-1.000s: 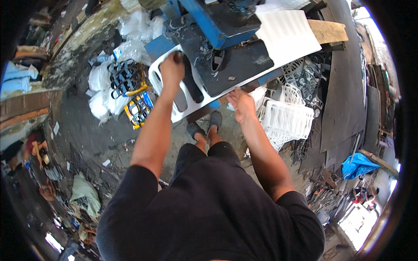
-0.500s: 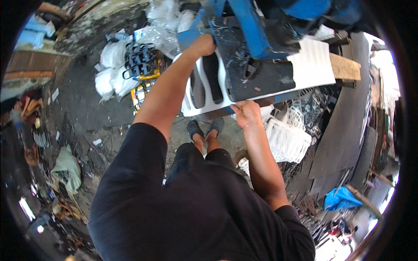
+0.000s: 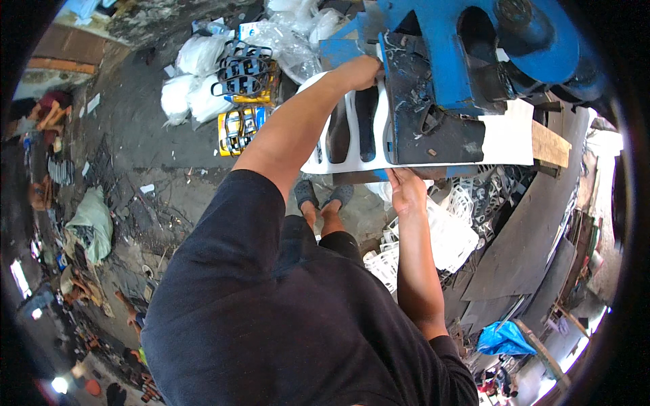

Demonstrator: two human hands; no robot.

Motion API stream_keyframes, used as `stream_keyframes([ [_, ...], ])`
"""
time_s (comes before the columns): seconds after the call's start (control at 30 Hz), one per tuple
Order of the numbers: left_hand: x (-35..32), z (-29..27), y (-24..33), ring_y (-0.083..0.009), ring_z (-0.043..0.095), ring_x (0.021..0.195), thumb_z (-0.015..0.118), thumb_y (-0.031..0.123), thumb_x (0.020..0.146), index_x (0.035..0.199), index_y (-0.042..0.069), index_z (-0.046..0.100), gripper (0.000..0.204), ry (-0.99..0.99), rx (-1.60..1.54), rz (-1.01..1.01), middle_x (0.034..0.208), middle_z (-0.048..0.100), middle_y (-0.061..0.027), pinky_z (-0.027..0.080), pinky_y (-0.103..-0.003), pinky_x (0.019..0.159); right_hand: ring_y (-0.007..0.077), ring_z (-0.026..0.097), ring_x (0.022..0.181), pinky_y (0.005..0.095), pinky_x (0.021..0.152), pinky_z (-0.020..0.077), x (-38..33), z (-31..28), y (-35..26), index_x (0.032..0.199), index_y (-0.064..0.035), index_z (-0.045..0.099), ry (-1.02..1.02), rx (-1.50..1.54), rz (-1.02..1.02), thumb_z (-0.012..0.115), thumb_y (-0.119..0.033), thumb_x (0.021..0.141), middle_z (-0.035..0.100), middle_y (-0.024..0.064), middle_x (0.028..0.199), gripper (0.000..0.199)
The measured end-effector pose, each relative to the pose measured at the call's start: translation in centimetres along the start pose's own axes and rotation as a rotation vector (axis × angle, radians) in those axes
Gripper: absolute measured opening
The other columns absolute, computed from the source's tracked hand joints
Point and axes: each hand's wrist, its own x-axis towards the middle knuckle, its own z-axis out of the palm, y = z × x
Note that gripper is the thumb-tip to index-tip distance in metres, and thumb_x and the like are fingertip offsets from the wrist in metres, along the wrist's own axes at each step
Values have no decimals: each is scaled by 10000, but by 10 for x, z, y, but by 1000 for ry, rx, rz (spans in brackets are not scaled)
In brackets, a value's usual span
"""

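The person is leaning over a blue machine (image 3: 467, 61), and both hands are working a white plastic panel (image 3: 352, 128) with long slots cut through it. The panel is lying flat under the machine's dark, grimy plate (image 3: 433, 128), with its slotted end sticking out on the person's left and a plain white stretch showing past the plate on the right. The left hand (image 3: 359, 71) is reaching far forward and is gripping the panel's far edge, fingers curled over it, right beside the machine's blue frame. The right hand (image 3: 406, 189) is closed on the panel's near edge from below, thumb on top, just under the dark plate. Below the panel, the person's 2 feet in grey sandals (image 3: 323, 196) are standing on the dusty concrete floor (image 3: 142, 135). A heap of white plastic lattice pieces (image 3: 447, 237) is lying just to the right of the feet. Farther off to the left, a stack of black plastic frames (image 3: 242, 68) is sitting on a yellow box (image 3: 237, 128), with white filled sacks (image 3: 196, 81) beside it. A wooden board (image 3: 550, 143) is jutting out at the panel's right end.
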Motion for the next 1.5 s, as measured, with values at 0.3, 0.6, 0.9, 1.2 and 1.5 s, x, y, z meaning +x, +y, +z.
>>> stream_keyframes([
  [0.3, 3, 5, -14, -441, 600, 1098, 588, 244, 909, 1186, 12, 640, 364, 135, -319, -23, 1166, 651, -244, 474, -459, 948, 228, 630, 852, 309, 769, 540, -13, -10, 12, 1271, 69, 446, 256, -819, -669, 720, -55, 827, 482, 174, 1207, 537],
  [0.6, 13, 17, -19, -424, 601, 1107, 558, 240, 933, 1217, 104, 650, 327, 78, -230, -96, 1178, 661, -205, 488, -433, 936, 270, 653, 905, 325, 792, 590, -4, -13, 10, 1136, 88, 556, 15, -976, -811, 755, -22, 798, 445, 209, 1216, 407],
  [0.9, -28, 46, 10, -265, 675, 964, 545, 135, 907, 1144, -20, 666, 308, 737, -716, -394, 996, 707, -179, 497, -349, 855, 239, 651, 848, 311, 754, 559, -5, -23, 10, 1215, 96, 522, 269, -614, -643, 718, -140, 882, 567, 167, 1090, 453],
  [1.2, -59, 50, 78, -140, 576, 798, 492, 337, 1024, 1060, 15, 652, 361, 374, -1405, -619, 921, 653, -35, 447, -298, 724, 127, 589, 718, 259, 613, 496, 13, -23, -6, 996, 43, 621, 190, -49, -172, 643, -162, 955, 618, 59, 841, 209],
  [1.5, -33, 41, 70, -254, 604, 1149, 417, 757, 897, 1311, 54, 552, 827, 149, -1782, -449, 1269, 639, -93, 441, -385, 1013, 131, 586, 690, 266, 585, 483, 38, -35, -37, 1011, 30, 630, 247, -33, -220, 594, -109, 967, 608, 38, 831, 151],
])
